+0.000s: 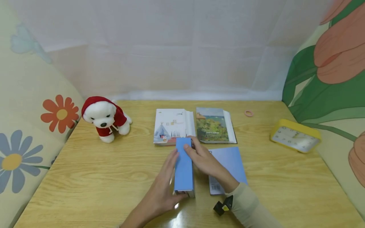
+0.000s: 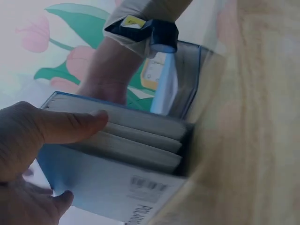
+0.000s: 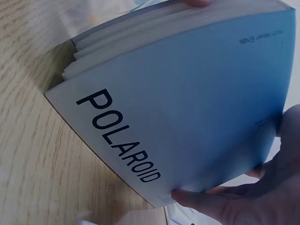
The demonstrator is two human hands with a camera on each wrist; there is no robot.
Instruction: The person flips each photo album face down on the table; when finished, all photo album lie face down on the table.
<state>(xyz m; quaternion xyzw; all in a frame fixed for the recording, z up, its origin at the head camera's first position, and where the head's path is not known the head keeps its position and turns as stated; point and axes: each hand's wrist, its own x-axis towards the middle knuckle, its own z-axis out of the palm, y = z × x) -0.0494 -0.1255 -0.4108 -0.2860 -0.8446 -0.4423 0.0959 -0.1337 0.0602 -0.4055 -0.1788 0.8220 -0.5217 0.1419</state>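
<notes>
A blue photo album stands on its page edges on the table with its spine up; its front cover reads POLAROID in the right wrist view. My left hand grips its left side and near end. In the left wrist view the left thumb lies across the page edges. My right hand holds the far right part, with the thumb on the spine and the other fingers partly hidden. A second blue album lies beneath my right forearm.
Behind the hands lie a white album with a tent picture and an album with a landscape cover. A plush dog in red sits at the left. At the right are a yellow clock and a pink ring.
</notes>
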